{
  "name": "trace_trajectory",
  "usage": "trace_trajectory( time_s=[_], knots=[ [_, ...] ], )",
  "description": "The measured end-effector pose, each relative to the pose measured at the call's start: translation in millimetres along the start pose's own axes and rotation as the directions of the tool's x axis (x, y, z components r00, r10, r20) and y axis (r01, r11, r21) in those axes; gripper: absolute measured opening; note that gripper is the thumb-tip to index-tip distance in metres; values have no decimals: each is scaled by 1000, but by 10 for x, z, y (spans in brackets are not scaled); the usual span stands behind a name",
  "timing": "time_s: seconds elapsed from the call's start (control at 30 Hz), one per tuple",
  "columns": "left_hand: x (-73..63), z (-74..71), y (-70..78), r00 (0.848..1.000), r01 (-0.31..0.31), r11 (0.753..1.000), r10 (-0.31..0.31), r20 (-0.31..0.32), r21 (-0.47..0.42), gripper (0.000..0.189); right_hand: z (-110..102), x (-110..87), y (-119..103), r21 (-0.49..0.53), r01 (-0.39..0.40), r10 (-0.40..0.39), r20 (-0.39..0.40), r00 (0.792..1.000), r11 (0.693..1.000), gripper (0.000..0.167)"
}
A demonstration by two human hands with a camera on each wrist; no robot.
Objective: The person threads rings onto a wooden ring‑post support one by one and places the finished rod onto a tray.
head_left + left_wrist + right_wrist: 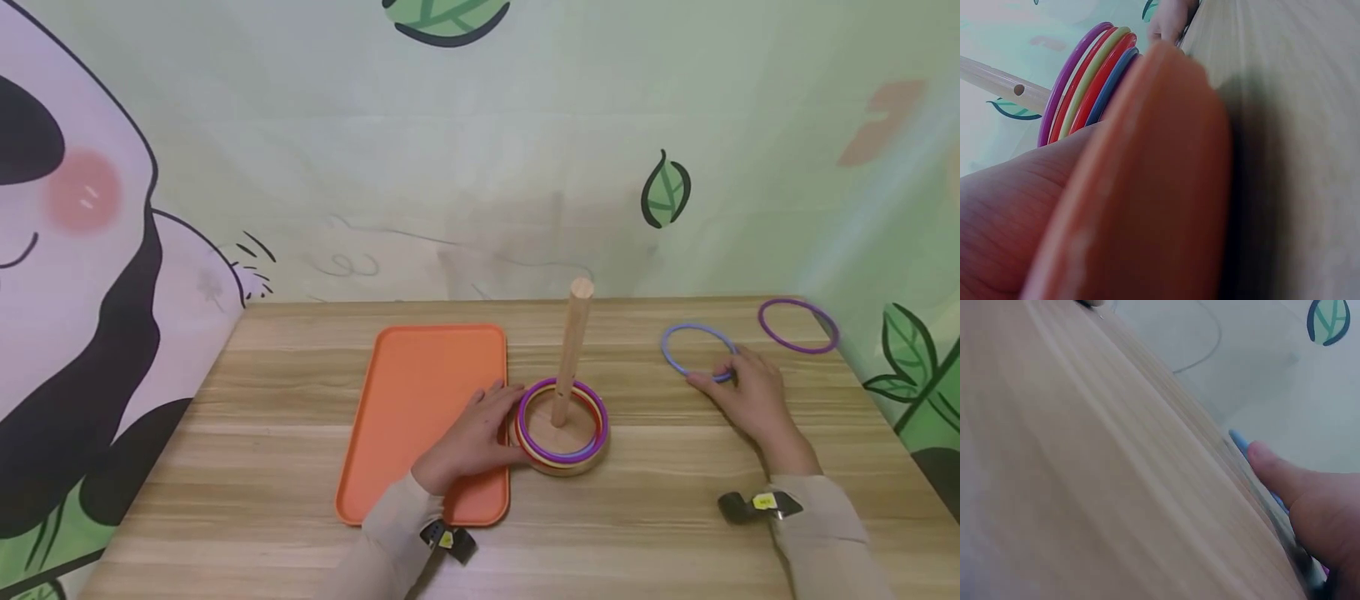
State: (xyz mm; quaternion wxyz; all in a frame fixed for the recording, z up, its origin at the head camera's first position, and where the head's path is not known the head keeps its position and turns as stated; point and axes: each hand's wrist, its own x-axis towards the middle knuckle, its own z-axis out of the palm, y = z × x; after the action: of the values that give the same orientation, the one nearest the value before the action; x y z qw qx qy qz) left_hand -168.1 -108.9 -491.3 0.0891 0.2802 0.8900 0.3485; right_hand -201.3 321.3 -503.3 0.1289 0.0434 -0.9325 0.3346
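A wooden ring-toss stand [573, 350] has an upright post on a round base. Several stacked rings [606, 421] circle the foot of the post, a purple one on top; red, yellow and blue ones show below it in the left wrist view. My left hand [472, 433] holds the stand's left side near the base, thumb in front and fingers behind. Toward the right, my right hand [753, 396] pinches the near edge of a light blue ring [693, 326]. In the right wrist view the thumb [1272, 465] lies against this ring, with the other fingers mostly hidden.
An orange tray [412, 392] lies just left of the stand, under my left hand and wrist. Another purple ring [798, 348] lies at the table's back right corner. A printed cloth wall [487, 150] rises behind the wooden table [637, 533].
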Motion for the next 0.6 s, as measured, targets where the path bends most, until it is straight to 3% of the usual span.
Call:
trace_trajectory(
  time_s=[0.1,0.6],
  knots=[
    [1,-3,-12,1000,2,1000,-2,-2,4,94,25,5,-19,45,14,-13,-20,1000,999,41],
    [0,-11,-2,1000,0,1000,0,3,-3,94,-5,-1,-94,185,-94,113,-95,989,978,42]
  ],
)
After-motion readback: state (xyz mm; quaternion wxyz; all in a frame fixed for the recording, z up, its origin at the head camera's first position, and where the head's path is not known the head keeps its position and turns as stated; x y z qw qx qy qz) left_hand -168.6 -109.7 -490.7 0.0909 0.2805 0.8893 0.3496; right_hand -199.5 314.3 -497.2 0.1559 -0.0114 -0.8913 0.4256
